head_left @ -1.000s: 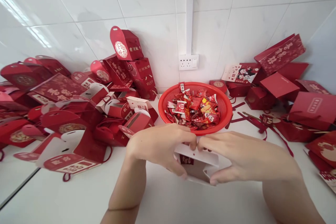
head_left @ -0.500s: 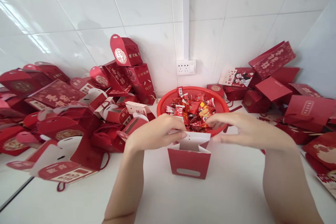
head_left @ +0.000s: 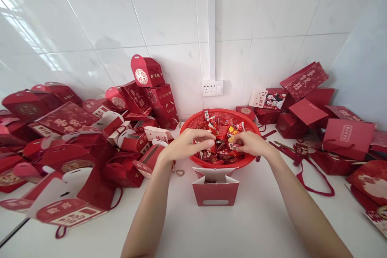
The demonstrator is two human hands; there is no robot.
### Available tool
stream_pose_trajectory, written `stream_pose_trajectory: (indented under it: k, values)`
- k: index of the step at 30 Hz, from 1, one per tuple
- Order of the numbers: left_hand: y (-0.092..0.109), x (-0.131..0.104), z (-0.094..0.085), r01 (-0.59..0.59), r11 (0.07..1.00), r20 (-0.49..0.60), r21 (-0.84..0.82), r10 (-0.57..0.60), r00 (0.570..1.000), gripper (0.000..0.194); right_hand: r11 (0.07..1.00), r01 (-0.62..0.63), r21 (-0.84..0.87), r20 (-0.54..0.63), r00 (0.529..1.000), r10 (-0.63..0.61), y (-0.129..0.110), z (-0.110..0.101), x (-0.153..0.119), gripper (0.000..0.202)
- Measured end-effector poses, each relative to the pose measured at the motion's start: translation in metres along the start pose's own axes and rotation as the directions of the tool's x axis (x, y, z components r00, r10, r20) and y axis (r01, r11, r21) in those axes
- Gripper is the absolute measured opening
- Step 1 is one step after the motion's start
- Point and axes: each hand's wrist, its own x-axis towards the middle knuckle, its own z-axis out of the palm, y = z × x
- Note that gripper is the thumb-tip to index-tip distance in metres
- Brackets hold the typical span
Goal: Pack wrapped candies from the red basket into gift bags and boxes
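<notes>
Since the open red box [head_left: 215,194] stands upright by itself on the bench [head_left: 193,229], just in front of the red basket [head_left: 193,119], both your hands are free of it; its mouth faces up, likely for easy reach, and something dark shows inside, too shaded to name. Your left hand [head_left: 183,144] hovers over the basket's near left side, thumb and fingers parted, nothing clearly between them. Your right hand [head_left: 253,144] dips among the wrapped sweets [head_left: 222,131] toward the basket's right side; whether it pinches one, I cannot tell. The basket sits between two heaps, probably to suit either hand. A loose ribbon [head_left: 331,190] lies on the bench's right side. One heap of red boxes [head_left: 72,119] fills the left side, another heap [head_left: 308,113] the right, perhaps for elbow room, while a taller stack [head_left: 165,112] stands at the back edge, near the wall [head_left: 175,16].
</notes>
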Motion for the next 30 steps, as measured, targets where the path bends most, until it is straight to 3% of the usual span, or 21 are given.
stream_pose_trajectory:
  k: [5, 7, 9, 11, 13, 15, 18, 21, 24, 27, 29, 30]
  values:
    - [-0.030, 0.028, 0.026, 0.005, 0.999, 0.034, 0.036, -0.006, 0.999, 0.026, 0.979, 0.027, 0.204, -0.088, 0.996, -0.009, -0.010, 0.007, 0.008, 0.018]
    - [-0.038, 0.037, 0.038, -0.013, 0.999, 0.137, 0.047, 0.006, 0.991, 0.025, 0.952, 0.022, 0.306, -0.140, 0.990, 0.022, -0.012, 0.010, 0.011, 0.022]
    - [-0.045, 0.044, 0.048, 0.001, 0.998, 0.296, 0.056, -0.018, 0.955, 0.028, 0.919, 0.000, 0.395, -0.143, 0.988, 0.062, -0.011, 0.013, 0.012, 0.024]
    - [-0.050, 0.046, 0.053, 0.043, 0.995, 0.375, 0.088, -0.073, 0.924, 0.034, 0.876, -0.035, 0.481, -0.120, 0.987, 0.106, -0.009, 0.013, 0.012, 0.025]
    - [-0.052, 0.047, 0.055, 0.070, 0.987, 0.311, 0.144, -0.112, 0.944, 0.037, 0.832, -0.072, 0.549, -0.094, 0.985, 0.147, -0.007, 0.013, 0.012, 0.025]
    - [-0.051, 0.046, 0.054, 0.087, 0.978, 0.174, 0.189, -0.121, 0.977, 0.037, 0.795, -0.100, 0.598, -0.072, 0.981, 0.178, -0.004, 0.012, 0.012, 0.024]
    - [-0.048, 0.046, 0.053, 0.099, 0.977, -0.030, 0.187, -0.095, 0.995, 0.034, 0.752, -0.123, 0.648, -0.055, 0.977, 0.207, -0.002, 0.011, 0.013, 0.024]
    - [-0.048, 0.047, 0.052, 0.075, 0.991, -0.216, 0.113, -0.049, 0.975, 0.031, 0.716, -0.137, 0.684, -0.036, 0.975, 0.221, -0.001, 0.011, 0.014, 0.024]
    - [-0.053, 0.048, 0.051, 0.104, 0.993, -0.341, 0.057, -0.078, 0.937, 0.031, 0.687, -0.147, 0.712, -0.020, 0.973, 0.229, -0.002, 0.010, 0.014, 0.026]
    - [-0.058, 0.048, 0.051, 0.154, 0.985, -0.394, 0.078, -0.112, 0.912, 0.042, 0.667, -0.156, 0.729, -0.008, 0.972, 0.237, -0.003, 0.010, 0.013, 0.027]
    - [-0.059, 0.048, 0.052, 0.085, 0.993, -0.306, 0.076, -0.058, 0.950, 0.047, 0.658, -0.160, 0.736, -0.004, 0.971, 0.241, -0.003, 0.010, 0.013, 0.027]
    - [-0.059, 0.048, 0.054, 0.028, 0.997, -0.209, 0.071, -0.013, 0.978, 0.047, 0.655, -0.161, 0.739, -0.002, 0.970, 0.242, -0.003, 0.010, 0.013, 0.027]
